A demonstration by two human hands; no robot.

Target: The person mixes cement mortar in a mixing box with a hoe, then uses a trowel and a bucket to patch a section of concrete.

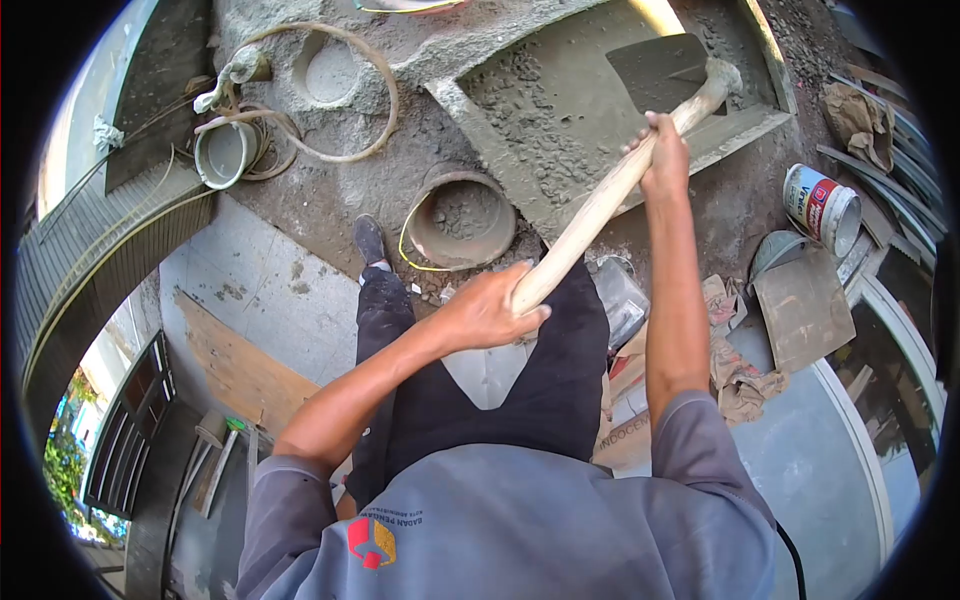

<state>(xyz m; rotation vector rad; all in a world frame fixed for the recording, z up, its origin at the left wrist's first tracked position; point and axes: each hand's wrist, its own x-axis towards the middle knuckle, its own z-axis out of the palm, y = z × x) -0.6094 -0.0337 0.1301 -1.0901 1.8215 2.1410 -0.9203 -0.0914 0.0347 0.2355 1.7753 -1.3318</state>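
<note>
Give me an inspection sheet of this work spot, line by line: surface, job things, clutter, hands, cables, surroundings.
Surface: rough grey concrete ground, wet mortar spread in a grey mixing patch.
Job's things: long pale wooden-handled hoe, its dark blade in the mortar; round mortar-caked bucket beside it.
Clutter: tipped white paint can with red label, crumpled brown paper sacks, flat brown board, small white bucket.
Hands: left hand gripping the handle end, right hand gripping nearer the blade.
Cables: beige hose looped on the ground; thin yellow cord by the caked bucket.
Surroundings: dark metal gate at lower left.
</note>
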